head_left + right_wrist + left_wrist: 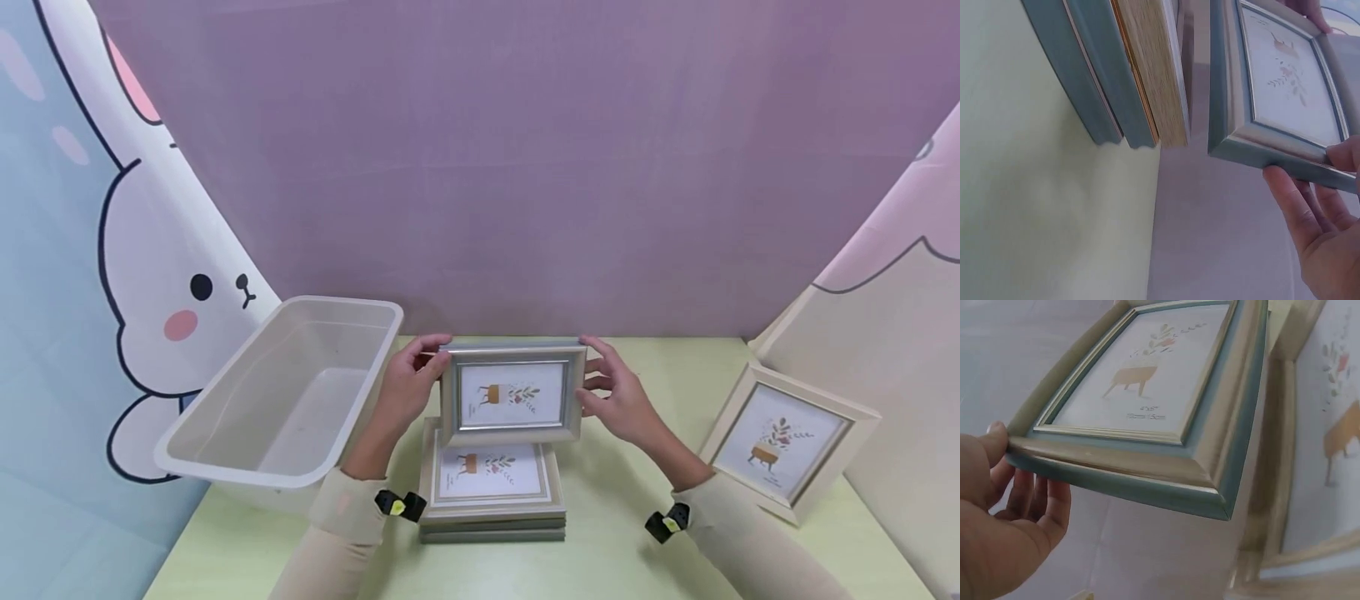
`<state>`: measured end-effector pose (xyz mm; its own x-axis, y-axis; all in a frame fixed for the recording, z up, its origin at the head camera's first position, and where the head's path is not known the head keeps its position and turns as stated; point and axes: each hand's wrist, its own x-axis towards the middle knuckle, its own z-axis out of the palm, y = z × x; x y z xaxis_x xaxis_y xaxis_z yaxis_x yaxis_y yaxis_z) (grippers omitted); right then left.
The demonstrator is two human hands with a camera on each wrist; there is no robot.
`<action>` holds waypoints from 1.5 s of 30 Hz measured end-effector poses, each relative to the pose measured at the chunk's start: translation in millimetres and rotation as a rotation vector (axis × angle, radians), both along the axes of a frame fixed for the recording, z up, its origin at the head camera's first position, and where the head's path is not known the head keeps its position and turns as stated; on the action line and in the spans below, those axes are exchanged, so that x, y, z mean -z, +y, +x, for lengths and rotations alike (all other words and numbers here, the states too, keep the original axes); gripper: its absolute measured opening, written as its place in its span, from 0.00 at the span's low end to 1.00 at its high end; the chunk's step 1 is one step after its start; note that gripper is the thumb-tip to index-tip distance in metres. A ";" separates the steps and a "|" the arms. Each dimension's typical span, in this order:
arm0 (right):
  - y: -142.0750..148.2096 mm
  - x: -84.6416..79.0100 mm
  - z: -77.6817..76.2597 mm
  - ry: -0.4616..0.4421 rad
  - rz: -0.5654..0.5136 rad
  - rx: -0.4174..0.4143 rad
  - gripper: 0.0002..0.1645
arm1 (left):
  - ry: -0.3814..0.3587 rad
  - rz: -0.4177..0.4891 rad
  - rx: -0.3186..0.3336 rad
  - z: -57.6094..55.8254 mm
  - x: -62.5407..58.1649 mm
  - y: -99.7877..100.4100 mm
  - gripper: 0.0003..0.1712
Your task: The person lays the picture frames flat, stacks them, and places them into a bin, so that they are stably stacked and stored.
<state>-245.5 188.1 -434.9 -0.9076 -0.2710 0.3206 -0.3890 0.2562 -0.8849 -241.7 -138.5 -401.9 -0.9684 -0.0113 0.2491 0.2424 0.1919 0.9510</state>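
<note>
Both hands hold a picture frame [517, 436] with a beige and grey-blue border, tilted up above a stack of picture frames [491, 533]. My left hand [408, 387] grips its left edge, thumb on the front and fingers behind, as the left wrist view shows of the same picture frame [1116, 456]. On the opposite edge my right hand [617, 396] pinches it, thumb in front. The right wrist view shows this right hand [1329, 231] below the stack's edges [1097, 75]. The held frame's print has a plant in an orange pot.
A white plastic bin [255, 475] stands to the left of the stack. On the right, another beige picture frame [813, 400] lies angled on the pale green table [622, 542]. A purple backdrop [525, 167] rises behind the table.
</note>
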 end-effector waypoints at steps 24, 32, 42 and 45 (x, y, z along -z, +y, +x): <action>-23.2 26.9 8.3 -0.473 0.041 -0.112 0.43 | -0.224 -0.324 -0.186 10.8 44.1 -16.2 0.15; -31.3 28.6 13.5 -0.516 0.085 -0.098 0.42 | -0.326 -0.365 -0.143 12.8 57.9 -20.9 0.17; -35.2 32.1 13.0 -0.538 0.114 -0.098 0.42 | -0.346 -0.388 -0.154 13.1 61.7 -22.2 0.18; -36.3 33.3 13.6 -0.543 0.134 -0.110 0.42 | -0.364 -0.392 -0.148 13.4 64.6 -23.5 0.18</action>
